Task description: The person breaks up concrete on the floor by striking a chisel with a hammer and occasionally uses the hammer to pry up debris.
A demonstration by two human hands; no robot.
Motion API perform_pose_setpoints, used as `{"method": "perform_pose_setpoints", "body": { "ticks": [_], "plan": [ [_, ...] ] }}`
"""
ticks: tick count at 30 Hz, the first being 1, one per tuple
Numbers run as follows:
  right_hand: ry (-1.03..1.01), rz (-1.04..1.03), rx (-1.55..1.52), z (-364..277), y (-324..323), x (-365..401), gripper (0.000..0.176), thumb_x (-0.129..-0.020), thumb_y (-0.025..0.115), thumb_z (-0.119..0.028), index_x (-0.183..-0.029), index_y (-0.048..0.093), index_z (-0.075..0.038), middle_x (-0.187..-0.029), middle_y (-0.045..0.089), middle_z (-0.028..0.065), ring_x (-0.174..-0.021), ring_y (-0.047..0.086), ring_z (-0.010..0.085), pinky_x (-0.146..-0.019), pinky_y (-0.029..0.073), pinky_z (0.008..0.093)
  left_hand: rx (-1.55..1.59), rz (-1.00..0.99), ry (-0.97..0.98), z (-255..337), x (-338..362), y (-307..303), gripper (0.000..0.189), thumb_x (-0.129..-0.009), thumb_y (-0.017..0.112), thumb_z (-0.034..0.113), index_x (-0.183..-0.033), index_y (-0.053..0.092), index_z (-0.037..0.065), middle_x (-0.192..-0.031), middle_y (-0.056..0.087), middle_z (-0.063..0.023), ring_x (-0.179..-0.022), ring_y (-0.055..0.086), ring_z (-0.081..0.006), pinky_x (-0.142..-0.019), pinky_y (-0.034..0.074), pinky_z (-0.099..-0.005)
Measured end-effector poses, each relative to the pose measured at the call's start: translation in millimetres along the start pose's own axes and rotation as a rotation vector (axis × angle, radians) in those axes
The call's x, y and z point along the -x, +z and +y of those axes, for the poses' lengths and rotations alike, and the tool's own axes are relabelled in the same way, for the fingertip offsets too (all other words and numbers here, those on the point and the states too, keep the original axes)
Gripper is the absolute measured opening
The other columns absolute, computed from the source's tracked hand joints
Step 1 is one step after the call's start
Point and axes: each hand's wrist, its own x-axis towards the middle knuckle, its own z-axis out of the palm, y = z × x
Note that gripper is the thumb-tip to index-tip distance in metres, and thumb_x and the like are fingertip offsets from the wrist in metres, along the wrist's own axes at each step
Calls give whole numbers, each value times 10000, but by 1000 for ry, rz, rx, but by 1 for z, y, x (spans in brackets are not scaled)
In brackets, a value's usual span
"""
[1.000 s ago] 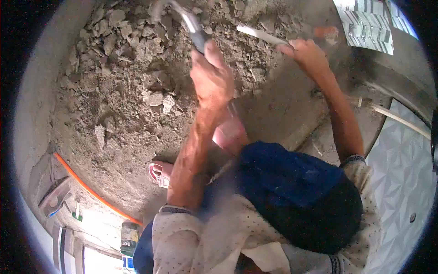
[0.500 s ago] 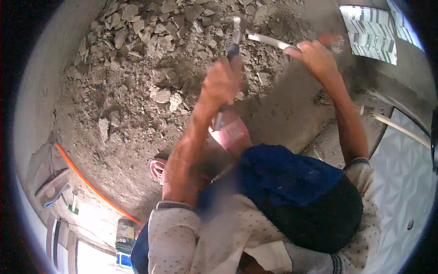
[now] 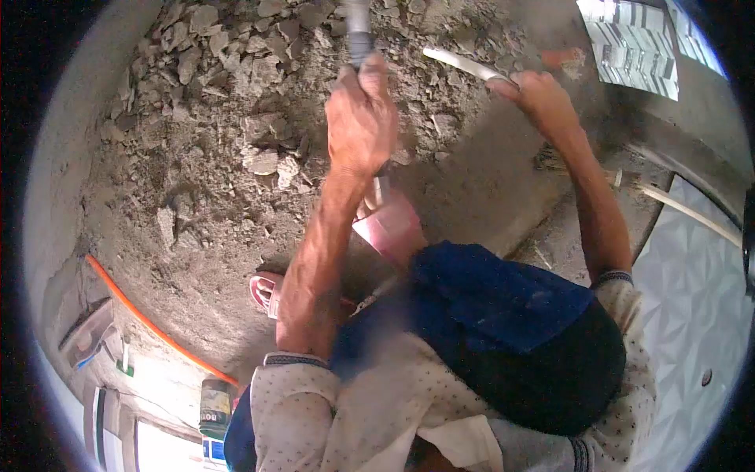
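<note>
My left hand point(image 3: 360, 122) is closed round the dark grip of a hammer point(image 3: 359, 31), whose metal upper part is blurred and runs out at the top edge. The lower end of its handle shows below my fist, above my pink-sandalled foot. My right hand point(image 3: 541, 101) grips a pale, narrow chisel point(image 3: 460, 63), with its free end pointing left. Hammer and chisel are apart. Beyond the right hand lies a reddish-orange piece point(image 3: 560, 58), like brick. Broken chunks of rubble point(image 3: 259, 161) cover the floor below and to the left of both hands.
An orange hose point(image 3: 149, 318) lies along the left side, near a trowel-like tool point(image 3: 86, 334) and a dark labelled container point(image 3: 214, 407). At right are a broom handle point(image 3: 688, 211), a white textured panel point(image 3: 684, 291) and grey-striped tiles point(image 3: 629, 47).
My left hand has swung the hammer up and to the left, away from the chisel's end. My right hand and the chisel have hardly moved, and the view has shifted slightly.
</note>
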Motion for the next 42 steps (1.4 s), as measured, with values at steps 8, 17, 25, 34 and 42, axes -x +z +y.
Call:
{"method": "perform_pose_setpoints", "body": {
  "ticks": [8, 17, 25, 34, 42],
  "plan": [
    [26, 49, -42, -5, -11, -7, 557, -846, 512, -520, -717, 567, 20, -692, 572, 234, -709, 556, 442, -626, 432, 507, -211, -131, 22, -41, 9, 22, 451, -951, 355, 366, -926, 495, -61, -702, 580, -301, -675, 596, -465, -558, 456, -505],
    [37, 5, -61, -11, -17, 1, 583, -836, 500, -545, -722, 575, 22, -673, 564, 253, -709, 564, 440, -621, 444, 512, -346, -99, 212, -56, 17, 46, 440, -959, 373, 345, -845, 502, -60, -691, 559, -277, -651, 575, -441, -579, 457, -489],
    [122, 6, -78, -5, -3, 7, 633, -827, 495, -579, -715, 577, 38, -692, 570, 269, -709, 572, 451, -611, 462, 499, 4, 123, -138, -32, 19, 66, 425, -937, 432, 333, -842, 536, -67, -693, 580, -259, -701, 588, -458, -620, 474, -492],
    [113, 74, -94, 1, 6, 15, 605, -841, 521, -537, -676, 597, 40, -581, 535, 270, -624, 572, 456, -560, 463, 500, 118, 149, -278, 26, 5, 23, 442, -953, 372, 369, -948, 458, -65, -727, 583, -284, -706, 589, -470, -616, 449, -520],
    [153, -9, -70, -11, -7, 21, 552, -840, 556, -486, -673, 590, 38, -620, 558, 261, -660, 581, 446, -562, 462, 493, -7, -85, -251, 20, 10, 18, 480, -941, 375, 439, -888, 477, -27, -703, 591, -262, -701, 615, -428, -607, 491, -473]
  ]
}}
